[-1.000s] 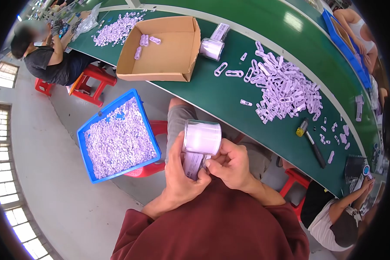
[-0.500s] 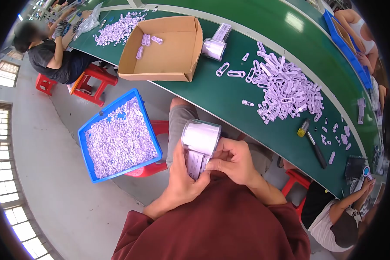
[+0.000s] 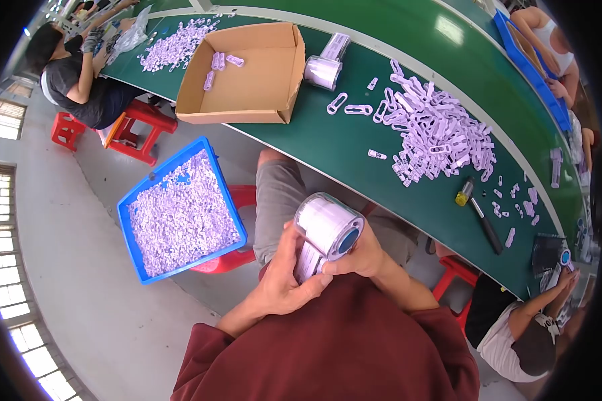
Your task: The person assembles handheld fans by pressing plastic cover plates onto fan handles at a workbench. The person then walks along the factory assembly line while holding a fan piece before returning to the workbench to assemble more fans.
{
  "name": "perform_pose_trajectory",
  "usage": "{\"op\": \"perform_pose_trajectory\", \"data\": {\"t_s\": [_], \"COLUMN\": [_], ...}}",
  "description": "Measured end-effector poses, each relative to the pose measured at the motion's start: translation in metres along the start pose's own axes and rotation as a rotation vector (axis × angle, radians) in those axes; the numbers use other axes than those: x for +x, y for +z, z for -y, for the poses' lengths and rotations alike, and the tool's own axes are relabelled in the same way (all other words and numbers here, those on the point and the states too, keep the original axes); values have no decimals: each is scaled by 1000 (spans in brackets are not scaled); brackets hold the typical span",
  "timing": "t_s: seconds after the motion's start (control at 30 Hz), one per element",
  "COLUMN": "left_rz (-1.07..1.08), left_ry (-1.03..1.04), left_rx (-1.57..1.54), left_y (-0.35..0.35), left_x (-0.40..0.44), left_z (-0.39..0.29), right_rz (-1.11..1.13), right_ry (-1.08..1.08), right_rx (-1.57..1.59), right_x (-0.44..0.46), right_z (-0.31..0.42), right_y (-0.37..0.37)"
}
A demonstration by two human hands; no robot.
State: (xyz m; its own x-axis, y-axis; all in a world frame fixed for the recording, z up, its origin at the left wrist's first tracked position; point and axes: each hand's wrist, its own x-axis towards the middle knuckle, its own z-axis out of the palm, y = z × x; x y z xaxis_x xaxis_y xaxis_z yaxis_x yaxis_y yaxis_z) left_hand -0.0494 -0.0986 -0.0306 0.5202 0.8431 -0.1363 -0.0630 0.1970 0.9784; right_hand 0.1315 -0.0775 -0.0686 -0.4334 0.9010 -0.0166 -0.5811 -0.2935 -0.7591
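Observation:
In front of my lap I hold a lint roller [image 3: 326, 224], a white roll with a blue end inside a clear round cover, on a flat lilac handle with printing. My left hand [image 3: 284, 284] is closed around the handle's left side, thumb pointing toward the roll. On the right side, my right hand [image 3: 361, 255] grips it with the thumb near the base of the roll; its other fingers are partly hidden behind the roll. A similar lint roller [image 3: 324, 71] lies on the green table [image 3: 314, 140], beside the cardboard box.
The open cardboard box [image 3: 247, 87] contains several lilac pieces. A heap of lilac handle parts [image 3: 441, 130] lies right of it, near a yellow-ended screwdriver [image 3: 464, 192] and a black-handled tool [image 3: 488, 230]. A blue tray [image 3: 231, 200] full of small parts rests on red stools. Co-workers sit on both sides.
The lint roller has tilted and swung to the right in my hands, so its blue end now shows. My right hand has shifted its hold, its fingers now behind the roll.

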Motion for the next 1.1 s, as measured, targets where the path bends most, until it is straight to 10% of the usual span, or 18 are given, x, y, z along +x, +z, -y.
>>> {"op": "perform_pose_trajectory", "data": {"t_s": [0.23, 0.37, 0.5, 1.1], "left_rz": [12, 42, 9, -163], "left_ry": [148, -158, -23, 131], "left_rx": [299, -97, -488, -219], "left_y": [3, -6, 0, 9], "left_x": [1, 11, 16, 11], "left_z": [-13, -10, 9, 22], "right_rz": [13, -49, -6, -123], "right_ry": [-138, -26, 13, 70], "right_rx": [-257, -95, 215, 129], "right_x": [-3, -1, 4, 1], "right_z": [11, 7, -4, -19], "right_y": [1, -1, 1, 20]}}
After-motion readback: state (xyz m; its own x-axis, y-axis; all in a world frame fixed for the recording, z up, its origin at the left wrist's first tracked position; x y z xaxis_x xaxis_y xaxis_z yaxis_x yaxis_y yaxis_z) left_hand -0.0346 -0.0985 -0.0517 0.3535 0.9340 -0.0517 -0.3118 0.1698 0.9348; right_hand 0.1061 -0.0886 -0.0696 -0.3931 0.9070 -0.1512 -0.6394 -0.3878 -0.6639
